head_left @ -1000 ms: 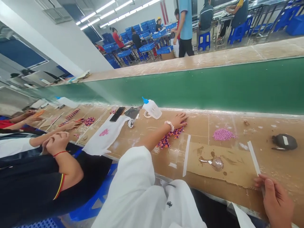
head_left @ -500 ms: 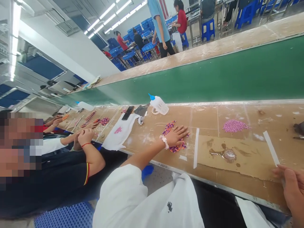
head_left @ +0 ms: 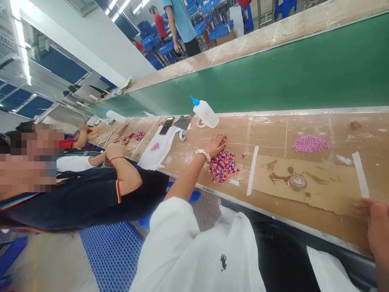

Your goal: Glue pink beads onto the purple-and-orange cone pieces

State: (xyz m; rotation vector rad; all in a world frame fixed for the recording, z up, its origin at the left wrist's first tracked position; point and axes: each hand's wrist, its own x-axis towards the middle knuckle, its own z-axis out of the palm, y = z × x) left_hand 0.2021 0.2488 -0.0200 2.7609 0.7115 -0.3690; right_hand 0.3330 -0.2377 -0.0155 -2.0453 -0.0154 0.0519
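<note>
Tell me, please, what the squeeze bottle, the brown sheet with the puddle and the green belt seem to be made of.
Squeeze bottle: translucent white plastic, since light shows through its wall; it has a blue nozzle. Brown sheet: likely cardboard, being matte, flat and stained dark in patches. Green belt: probably rubber or PVC, smooth with a dull sheen.
</note>
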